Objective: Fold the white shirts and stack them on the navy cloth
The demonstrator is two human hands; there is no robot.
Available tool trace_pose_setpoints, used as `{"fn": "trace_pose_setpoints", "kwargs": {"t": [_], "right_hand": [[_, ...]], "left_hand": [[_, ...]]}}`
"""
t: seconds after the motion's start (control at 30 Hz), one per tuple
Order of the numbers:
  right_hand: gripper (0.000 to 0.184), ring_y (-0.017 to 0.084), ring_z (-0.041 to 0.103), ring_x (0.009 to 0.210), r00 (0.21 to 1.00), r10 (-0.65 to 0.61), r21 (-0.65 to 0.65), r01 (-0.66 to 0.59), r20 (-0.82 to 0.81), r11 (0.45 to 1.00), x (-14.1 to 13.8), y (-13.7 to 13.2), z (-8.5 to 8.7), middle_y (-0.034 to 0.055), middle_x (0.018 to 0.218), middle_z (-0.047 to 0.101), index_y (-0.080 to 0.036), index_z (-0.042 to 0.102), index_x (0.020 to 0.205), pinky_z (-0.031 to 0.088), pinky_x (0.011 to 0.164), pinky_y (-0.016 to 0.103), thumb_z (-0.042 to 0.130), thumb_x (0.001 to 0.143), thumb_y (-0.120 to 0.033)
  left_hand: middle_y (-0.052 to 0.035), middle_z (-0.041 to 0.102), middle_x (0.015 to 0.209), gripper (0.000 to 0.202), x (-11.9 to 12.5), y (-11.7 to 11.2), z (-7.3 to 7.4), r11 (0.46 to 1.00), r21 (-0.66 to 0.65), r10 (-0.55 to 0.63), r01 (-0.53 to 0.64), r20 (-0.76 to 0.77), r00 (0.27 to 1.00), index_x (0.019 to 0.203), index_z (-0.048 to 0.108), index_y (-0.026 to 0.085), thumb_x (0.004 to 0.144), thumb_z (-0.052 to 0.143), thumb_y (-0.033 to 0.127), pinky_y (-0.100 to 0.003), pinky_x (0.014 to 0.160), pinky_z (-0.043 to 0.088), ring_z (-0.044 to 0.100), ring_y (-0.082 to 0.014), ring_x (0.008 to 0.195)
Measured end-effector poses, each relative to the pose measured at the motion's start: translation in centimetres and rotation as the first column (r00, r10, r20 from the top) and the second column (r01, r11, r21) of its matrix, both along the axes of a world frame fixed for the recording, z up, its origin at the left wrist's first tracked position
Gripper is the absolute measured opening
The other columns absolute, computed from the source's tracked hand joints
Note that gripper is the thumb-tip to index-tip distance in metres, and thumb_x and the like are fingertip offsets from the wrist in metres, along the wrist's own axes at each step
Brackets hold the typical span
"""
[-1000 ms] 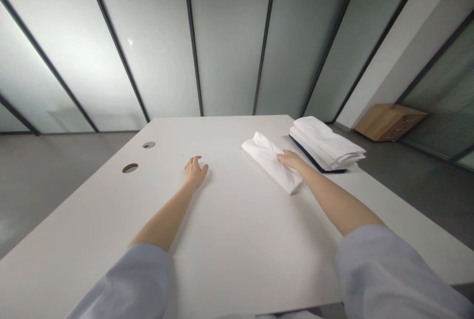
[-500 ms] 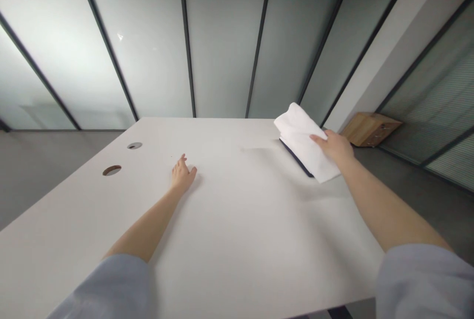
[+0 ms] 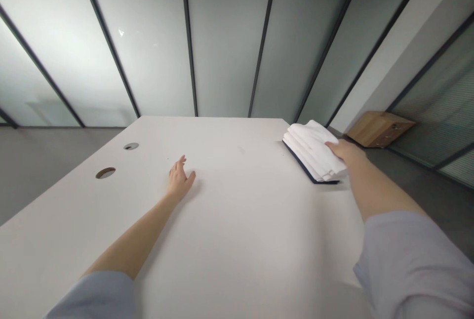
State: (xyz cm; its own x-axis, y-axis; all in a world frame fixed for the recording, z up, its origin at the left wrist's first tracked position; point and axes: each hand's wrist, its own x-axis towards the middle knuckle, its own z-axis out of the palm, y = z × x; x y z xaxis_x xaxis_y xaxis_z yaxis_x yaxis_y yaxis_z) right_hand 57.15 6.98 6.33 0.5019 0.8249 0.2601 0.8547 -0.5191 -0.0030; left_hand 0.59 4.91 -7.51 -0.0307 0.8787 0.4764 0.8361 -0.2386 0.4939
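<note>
A stack of folded white cloths (image 3: pixel 309 148) lies at the right far part of the white table (image 3: pixel 237 230), on top of a thin dark blue, flat piece (image 3: pixel 304 167) whose edge shows beneath. At the stack's right edge is my right hand (image 3: pixel 346 150), thumb over the top cloth; its other fingers are mostly hidden, and the hand looks closed on the cloth. My left hand (image 3: pixel 180 179) hovers low over or rests on the tabletop left of centre, fingers stretched and thumb apart, with nothing in it.
Two round holes pierce the tabletop at left: one open (image 3: pixel 105 173), one with a grey cover (image 3: pixel 131 146). A wooden cabinet (image 3: pixel 380 129) stands on the floor beyond the right edge. Frosted glass panels (image 3: pixel 222 42) rise behind the table.
My right hand has brought the raised white cloth down flat onto the stack over the dark piece. The left hand has barely moved. The view has shifted slightly.
</note>
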Motion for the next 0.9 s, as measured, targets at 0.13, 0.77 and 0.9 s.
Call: {"fn": "trace_pose_setpoints", "kwargs": {"t": [0.13, 0.77, 0.9], "right_hand": [[0.057, 0.032, 0.053, 0.111, 0.997, -0.049, -0.013, 0.048, -0.062, 0.999, -1.7, -1.6, -0.8, 0.0299, 0.127, 0.052, -0.008, 0.049, 0.135, 0.033, 0.074, 0.038, 0.041, 0.094, -0.046], [0.046, 0.033, 0.05, 0.112, 0.791, 0.607, 0.335, -0.594, 0.077, 0.732, -19.4, -1.3, -8.4, 0.0181, 0.122, 0.059, -0.012, 0.056, 0.125, 0.038, 0.093, 0.045, 0.043, 0.087, -0.034], [0.049, 0.028, 0.042, 0.127, 0.737, 0.675, 0.132, -0.666, -0.039, 0.734, -25.8, -2.3, -12.6, 0.0135, 0.138, 0.05, -0.017, 0.05, 0.134, 0.033, 0.103, 0.041, 0.035, 0.094, -0.041]], "left_hand": [[-0.0132, 0.056, 0.127, 0.066, -0.1, 0.1, 0.1, 0.999, 0.04, 0.014, -0.016, 0.033, 0.999, 0.14, 0.03, 0.018, 0.078, 0.051, 0.027, -0.044, 0.103, 0.04, 0.055, -0.026, 0.117], [-0.0123, 0.05, 0.138, 0.056, 0.1, -1.3, 1.2, 0.997, -0.052, 0.042, -0.055, -0.228, 0.973, 0.137, 0.043, 0.016, 0.084, 0.05, 0.031, -0.04, 0.107, 0.036, 0.045, -0.0263, 0.127], [-0.008, 0.032, 0.153, 0.054, 0.2, -1.6, 1.3, 0.988, -0.151, -0.042, -0.021, -0.407, 0.912, 0.14, 0.044, 0.022, 0.091, 0.041, 0.045, -0.043, 0.113, 0.025, 0.027, -0.0287, 0.141]]}}
